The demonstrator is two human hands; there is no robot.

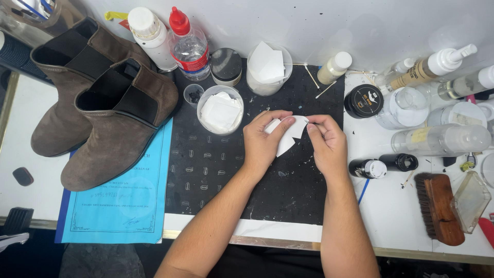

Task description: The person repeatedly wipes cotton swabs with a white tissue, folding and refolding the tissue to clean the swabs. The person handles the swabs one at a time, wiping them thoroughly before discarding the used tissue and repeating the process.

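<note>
My left hand [261, 141] and my right hand [327, 144] meet over the black mat [216, 170] and both hold a small white pad of paper or cloth [290, 135]. The left fingers wrap its left side. The right thumb and forefinger pinch its upper right edge. A clear cup with folded white pads [221, 110] stands just left of my left hand. A second clear cup with white sheets [267, 68] stands behind it.
Two brown suede ankle boots [103, 113] lie on a blue paper sheet [128, 201] at the left. Bottles [188, 45], a jar [225, 65] and cotton swabs line the back. At the right are a black tin [363, 101], clear bottles [442, 138] and a wooden brush [438, 207].
</note>
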